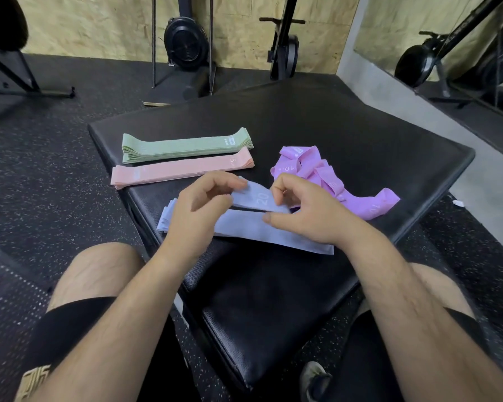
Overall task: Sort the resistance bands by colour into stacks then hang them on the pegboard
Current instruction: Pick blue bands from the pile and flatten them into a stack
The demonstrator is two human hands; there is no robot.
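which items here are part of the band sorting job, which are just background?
Job:
green stack
pink stack
blue band, held by left hand and right hand
blue stack
purple pile, unsorted
black pad, work surface

Background:
fan wheel
black frame
mirror

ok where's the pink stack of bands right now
In the head view the pink stack lies flat on the black mat, left of centre, just in front of the green stack and beyond the left hand.
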